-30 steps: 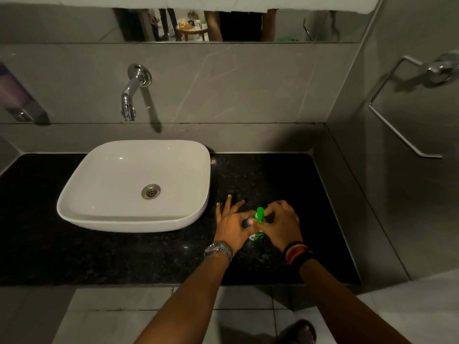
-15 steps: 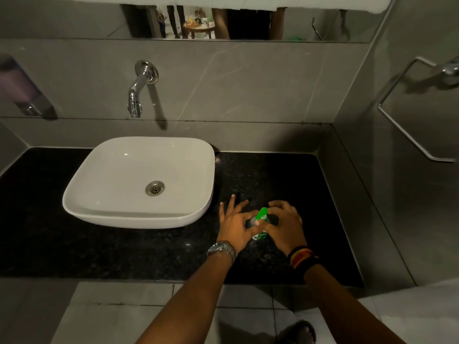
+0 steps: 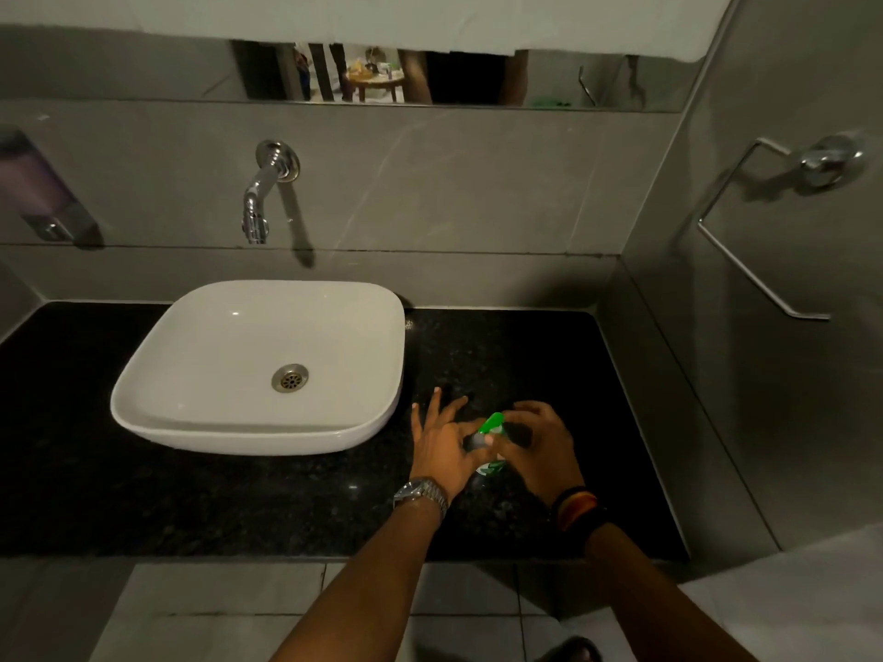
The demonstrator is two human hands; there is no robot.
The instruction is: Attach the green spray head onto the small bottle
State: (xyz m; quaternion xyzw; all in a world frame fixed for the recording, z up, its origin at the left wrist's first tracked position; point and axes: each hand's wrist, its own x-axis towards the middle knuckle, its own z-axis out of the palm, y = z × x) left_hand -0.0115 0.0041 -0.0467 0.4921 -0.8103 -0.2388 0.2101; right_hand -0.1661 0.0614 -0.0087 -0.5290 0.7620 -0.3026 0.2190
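Note:
A small bottle (image 3: 492, 466) with a white and green label stands on the black granite counter (image 3: 239, 499), mostly hidden between my hands. The green spray head (image 3: 492, 421) sits tilted at its top. My left hand (image 3: 442, 446) grips the bottle with thumb and forefinger while the other fingers spread outward. My right hand (image 3: 537, 446) is curled around the spray head from the right. The joint between head and bottle neck is hidden by my fingers.
A white basin (image 3: 191, 408) sits on the counter to the left, under a chrome wall tap (image 3: 260, 198). Grey tiled walls close the back and right side, with a chrome towel bar (image 3: 755, 265) on the right. A soap dispenser (image 3: 38, 193) hangs far left.
The spray head has tilted from upright toward the right as my right hand turned on it. Both hands stay on the bottle at the same spot on the counter; the view shifted slightly.

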